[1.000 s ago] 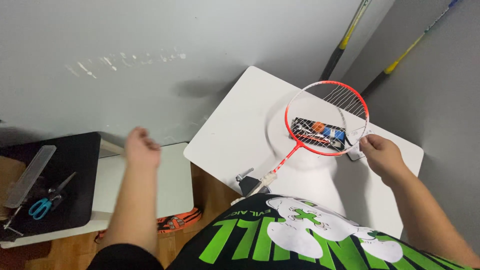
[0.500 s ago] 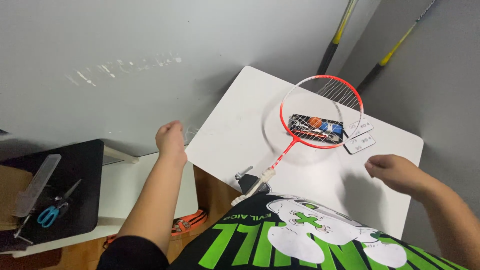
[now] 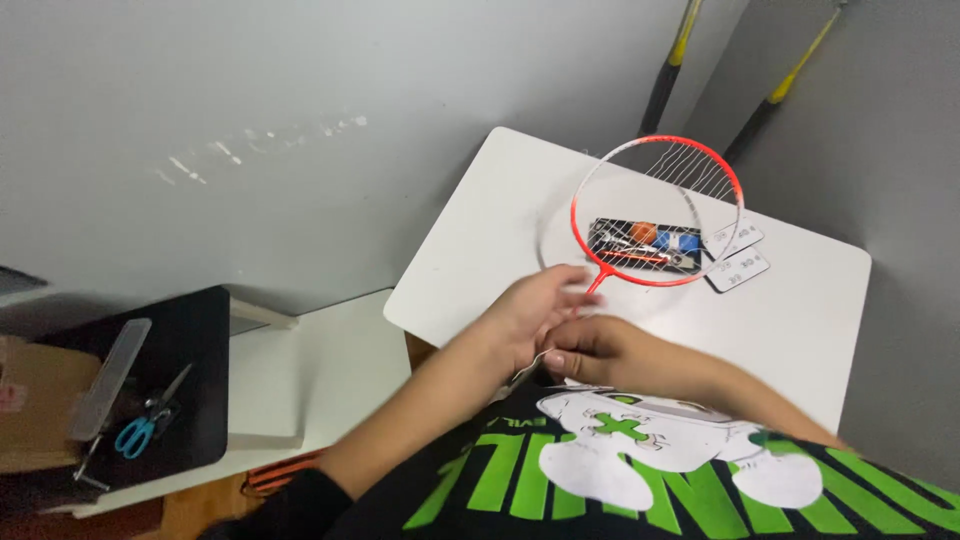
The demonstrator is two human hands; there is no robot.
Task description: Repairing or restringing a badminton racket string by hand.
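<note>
A badminton racket with a red and white frame (image 3: 655,210) lies on the white table (image 3: 800,310), its head only partly strung. Under the head sits a dark card (image 3: 645,245) with small orange and blue pieces, and two white tags (image 3: 735,262) lie beside it. My right hand (image 3: 595,355) is curled shut low on the racket, near the table's front edge, covering the handle. My left hand (image 3: 535,312), blurred, stretches its fingers over the red shaft just below the head and touches it. Both hands meet there.
Two black and yellow poles (image 3: 672,60) (image 3: 790,75) lean in the corner behind the table. At the left a lower white table (image 3: 330,370) carries a black mat (image 3: 190,340) with blue scissors (image 3: 135,432) and a clear plastic case (image 3: 105,378). A cardboard box (image 3: 30,400) stands at the far left.
Both hands have come together at the racket's shaft and handle: the left swung in from the left, the right drew back from the racket head. The racket has stayed in place.
</note>
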